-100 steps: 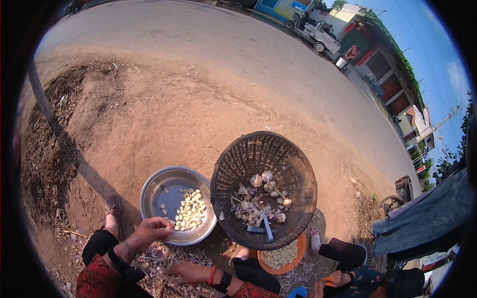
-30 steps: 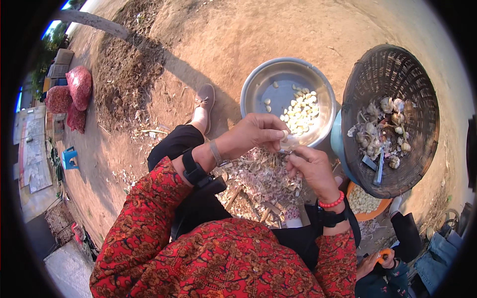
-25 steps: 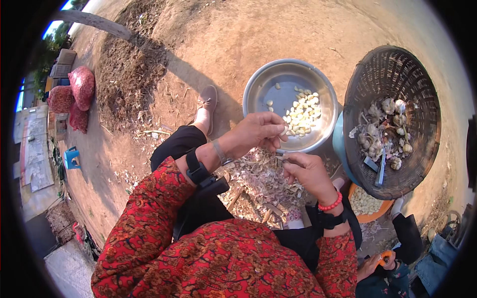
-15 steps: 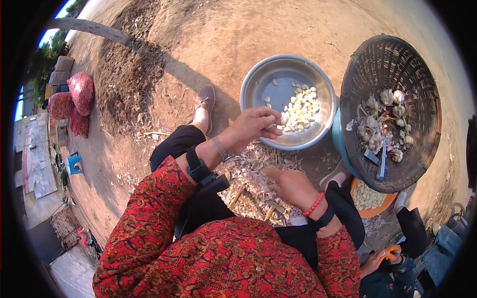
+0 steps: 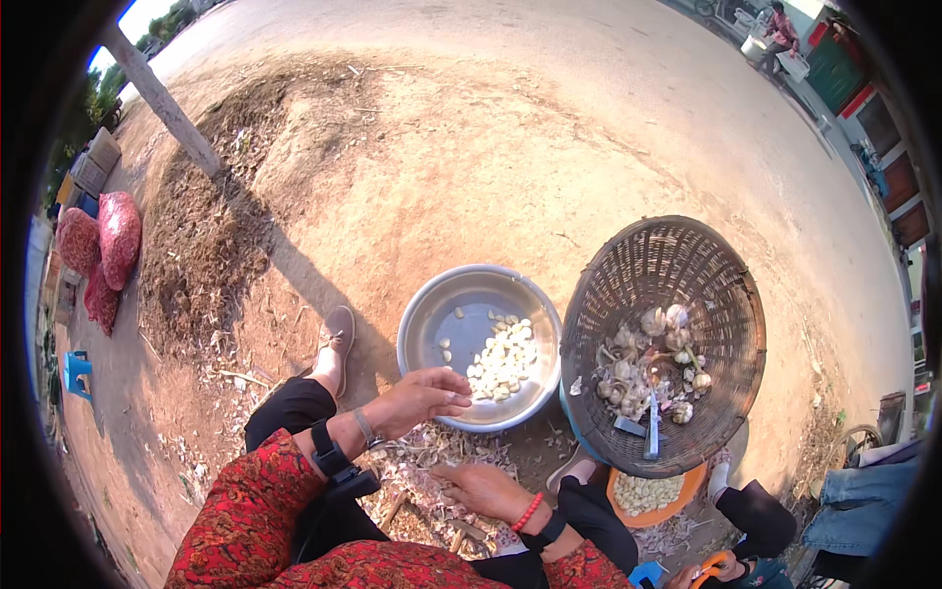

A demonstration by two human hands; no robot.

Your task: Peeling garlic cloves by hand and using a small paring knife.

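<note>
In the head view, peeled cloves [image 5: 505, 355] are gathered in the metal basin [image 5: 427, 324], while whole garlic bulbs [image 5: 654, 321] are left unpeeled in the wicker basket [image 5: 618, 263]. The left hand [image 5: 422, 399] is held at the basin's near rim, its fingers loosely extended, nothing seen between them; whether anything is gripped by the right hand [image 5: 489, 491], held above scattered skins [image 5: 412, 479], cannot be told

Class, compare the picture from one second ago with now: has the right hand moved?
Yes. Judged against the metal bowl, the right hand has moved leftward and away from the bowl's near rim.
</note>
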